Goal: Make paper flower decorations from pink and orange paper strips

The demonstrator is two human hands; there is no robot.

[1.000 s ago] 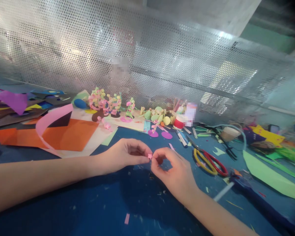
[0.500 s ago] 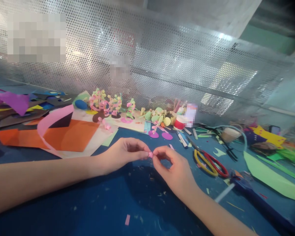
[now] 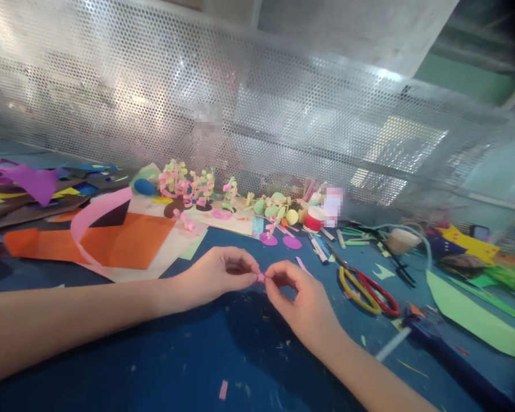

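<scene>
A tiny pink star-shaped piece [image 3: 261, 277], seemingly foam or paper, is pinched between the fingertips of both hands above the blue table. My left hand [image 3: 217, 274] is closed on its left side, thumb and forefinger together. From the right, my right hand [image 3: 302, 292] pinches it too, with the other fingers curled. Just beyond the hands lie two purple discs [image 3: 292, 242], one bearing a small pink curled shape. On the table in front of me lies a small pink strip [image 3: 224, 390].
Scissors with yellow and red handles [image 3: 369, 290] and a dark blue glue gun [image 3: 446, 349] lie at right. Orange sheet [image 3: 124, 240] and a curved pink strip [image 3: 79, 226] are at left. Curly pink-green figures [image 3: 184, 189] stand before a perforated metal screen [image 3: 274, 126].
The view has shifted slightly, so the scene sits a little lower. Both hands still pinch the pink star, which shows its points more clearly now.
</scene>
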